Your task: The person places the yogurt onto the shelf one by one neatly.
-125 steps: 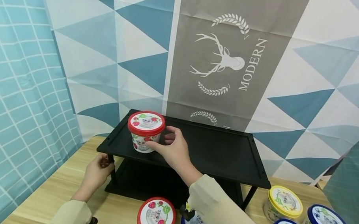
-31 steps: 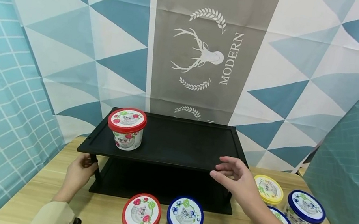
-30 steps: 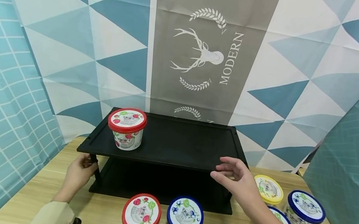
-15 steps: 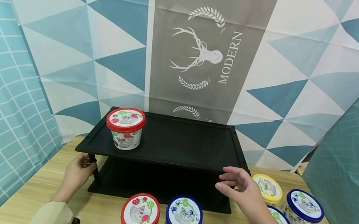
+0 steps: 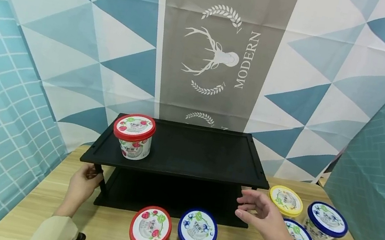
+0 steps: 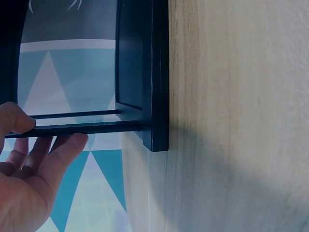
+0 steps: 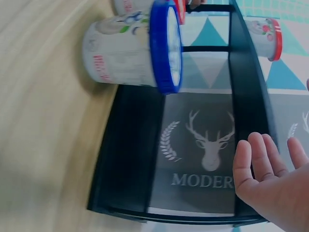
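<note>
A black two-tier rack (image 5: 195, 150) stands on the wooden table. My left hand (image 5: 84, 181) grips its front left post, thumb on one side and fingers on the other, as the left wrist view shows at the post (image 6: 87, 128). On the upper shelf's left end sits a red-lidded tub (image 5: 134, 137) with strawberry pictures. My right hand (image 5: 264, 216), holding nothing, hovers before the rack's right end with fingers loosely bent. Another red-lidded tub (image 5: 150, 230) and a blue-lidded tub (image 5: 197, 233) stand in front of the rack.
Right of the rack stand a yellow-lidded tub (image 5: 285, 201) and two blue-lidded tubs, one farther right (image 5: 327, 221) and one partly behind my right forearm (image 5: 297, 237). A patterned curtain (image 5: 223, 56) hangs behind, with tiled-print cloth on both sides.
My right hand has let go of the red-lidded tub on the upper shelf and moved right, then lower. My left hand stays on the post. The head view has shifted slightly.
</note>
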A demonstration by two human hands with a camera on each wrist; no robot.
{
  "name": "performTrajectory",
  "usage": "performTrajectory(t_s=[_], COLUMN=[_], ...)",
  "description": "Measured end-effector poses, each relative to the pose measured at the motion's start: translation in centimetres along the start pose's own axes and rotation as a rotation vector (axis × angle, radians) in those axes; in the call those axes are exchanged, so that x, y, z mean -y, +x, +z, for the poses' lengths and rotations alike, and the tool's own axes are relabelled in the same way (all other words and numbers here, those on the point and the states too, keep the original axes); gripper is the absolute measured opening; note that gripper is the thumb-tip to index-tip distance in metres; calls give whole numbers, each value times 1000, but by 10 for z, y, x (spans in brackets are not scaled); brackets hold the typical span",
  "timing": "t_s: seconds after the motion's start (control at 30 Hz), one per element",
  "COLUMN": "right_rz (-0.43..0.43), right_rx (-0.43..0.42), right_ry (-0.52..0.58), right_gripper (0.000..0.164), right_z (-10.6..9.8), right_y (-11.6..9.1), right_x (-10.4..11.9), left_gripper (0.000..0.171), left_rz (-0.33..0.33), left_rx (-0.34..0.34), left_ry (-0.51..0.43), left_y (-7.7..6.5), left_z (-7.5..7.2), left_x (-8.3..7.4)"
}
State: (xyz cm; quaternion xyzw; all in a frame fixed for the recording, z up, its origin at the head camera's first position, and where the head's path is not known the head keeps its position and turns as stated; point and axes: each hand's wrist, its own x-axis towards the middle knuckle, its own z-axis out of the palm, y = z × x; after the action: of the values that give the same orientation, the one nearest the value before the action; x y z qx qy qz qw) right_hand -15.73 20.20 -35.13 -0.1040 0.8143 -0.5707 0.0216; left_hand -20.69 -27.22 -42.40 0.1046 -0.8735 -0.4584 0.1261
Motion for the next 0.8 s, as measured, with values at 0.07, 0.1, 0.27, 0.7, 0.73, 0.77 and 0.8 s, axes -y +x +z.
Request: performTrajectory(t_s=[0.07,0.1,0.27,0.7,0.73,0.77,0.8], right_rz=[22,31,39,52,58,63,69], right_rx=[7,13,40,122,127,129,132], right_ry=[17,27,42,85,89,89,95], right_gripper=[52,52,53,61,62,62,63], right_z=[1,2,6,15,17,18,19], right_y=[-1,-2,-2,0,0,0,0], right_x=[-6,-9,-25,-53,-55,-58,-60], left_gripper=[35,35,36,36,37,37,37], left_rz=[0,0,-2,-7,-8,-9,-10], left_rx=[1,0,3,7,8,10,9], left_ry=[0,0,11,17,17,16,17], left_y=[0,0,0,0,0,0,-1], left_z=[0,-1,-1,-1,-1,-1,-1], left_x=[0,-1,-2,-2,-2,-2,-2])
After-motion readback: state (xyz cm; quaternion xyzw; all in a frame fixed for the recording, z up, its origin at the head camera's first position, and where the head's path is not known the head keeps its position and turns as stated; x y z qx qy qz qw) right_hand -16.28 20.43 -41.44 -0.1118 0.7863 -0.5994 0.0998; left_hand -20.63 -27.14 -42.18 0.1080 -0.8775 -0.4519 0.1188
